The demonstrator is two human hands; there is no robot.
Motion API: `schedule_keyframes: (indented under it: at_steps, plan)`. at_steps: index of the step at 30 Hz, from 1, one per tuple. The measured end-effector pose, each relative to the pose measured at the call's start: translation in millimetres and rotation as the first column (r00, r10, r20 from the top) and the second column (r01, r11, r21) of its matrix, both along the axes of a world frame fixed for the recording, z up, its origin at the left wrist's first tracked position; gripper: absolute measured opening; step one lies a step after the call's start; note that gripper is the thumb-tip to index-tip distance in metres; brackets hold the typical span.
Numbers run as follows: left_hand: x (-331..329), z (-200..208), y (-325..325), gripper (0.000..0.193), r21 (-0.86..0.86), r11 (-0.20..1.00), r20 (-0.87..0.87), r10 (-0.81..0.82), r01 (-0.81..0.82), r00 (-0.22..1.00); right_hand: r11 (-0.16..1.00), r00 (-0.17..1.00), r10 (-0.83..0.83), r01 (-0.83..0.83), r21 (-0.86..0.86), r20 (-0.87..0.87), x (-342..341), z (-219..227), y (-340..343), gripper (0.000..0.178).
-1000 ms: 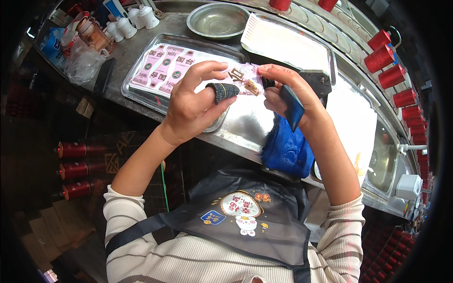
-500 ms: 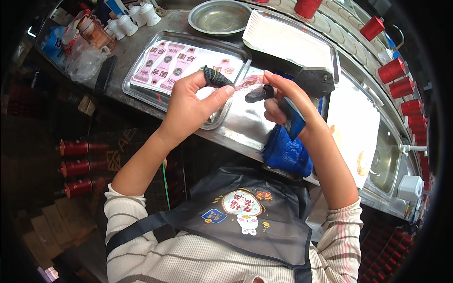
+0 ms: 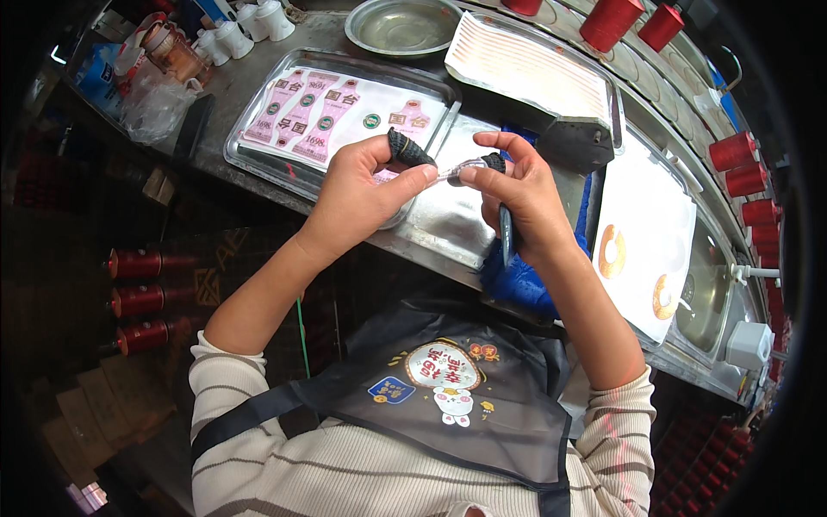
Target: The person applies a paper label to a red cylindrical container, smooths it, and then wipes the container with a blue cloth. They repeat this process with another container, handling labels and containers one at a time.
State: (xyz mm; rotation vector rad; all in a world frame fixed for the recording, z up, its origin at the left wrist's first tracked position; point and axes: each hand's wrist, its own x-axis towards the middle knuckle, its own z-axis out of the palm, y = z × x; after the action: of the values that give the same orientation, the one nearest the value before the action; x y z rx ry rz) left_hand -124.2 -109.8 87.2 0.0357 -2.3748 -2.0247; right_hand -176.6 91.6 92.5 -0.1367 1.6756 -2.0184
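Note:
My left hand (image 3: 360, 191) is closed, pinching one end of a thin pinkish label (image 3: 451, 171) between thumb and forefinger. At the label's other end, my right hand (image 3: 532, 200) pinches with its thumb against the covered finger, forefinger raised. Black finger covers (image 3: 408, 148) sit on a finger of each hand. A flat blue scraper-like piece (image 3: 506, 234) is tucked in the right hand's lower fingers, seen edge-on. Beyond the left hand, pink printed labels (image 3: 338, 105) lie on a white sheet in a metal tray (image 3: 234, 129).
Behind stand a metal bowl (image 3: 348, 36) and a striped sheet (image 3: 530, 69) in a tray. A black block (image 3: 575, 143) and blue cloth (image 3: 522, 286) are near my right hand. Gold ring labels (image 3: 612, 252) lie farther right. Red cylinders (image 3: 732, 153) line the curved conveyor.
My right thumb has come down onto the label, which now shows narrower. The blue piece has turned edge-on. Red cylinders on the conveyor have shifted.

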Motion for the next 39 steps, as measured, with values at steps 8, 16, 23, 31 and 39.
schedule_keyframes:
  at_steps: [8, 16, 23, 31, 39]
  plan:
    - [3, 4, -3, 0.016, 0.179, 0.983, 0.080, 0.035, -0.049, 0.996, 1.000, 1.000, 0.025, -0.025, -0.002, 0.001, 3, -3, 4, 0.055]
    - [1, 5, -18, 0.015, 0.247, 0.963, 0.022, 0.103, -0.105, 0.994, 0.993, 0.997, 0.073, -0.075, 0.092, 0.027, 11, -2, 16, 0.054]
    - [3, 17, -38, 0.017, 0.211, 0.970, 0.002, 0.126, -0.124, 0.992, 0.982, 0.989, 0.144, -0.146, 0.121, 0.024, 16, 0, 20, 0.046]
    - [17, 31, -65, 0.015, -0.036, 0.996, -0.063, 0.083, -0.085, 0.995, 0.890, 0.918, 0.335, -0.233, 0.393, -0.214, 18, -13, 18, 0.014]
    - [55, 31, -81, 0.018, 0.078, 0.990, 0.063, 0.113, -0.118, 0.992, 0.920, 0.946, 0.315, -0.282, 0.271, -0.082, 27, -13, 5, 0.010]
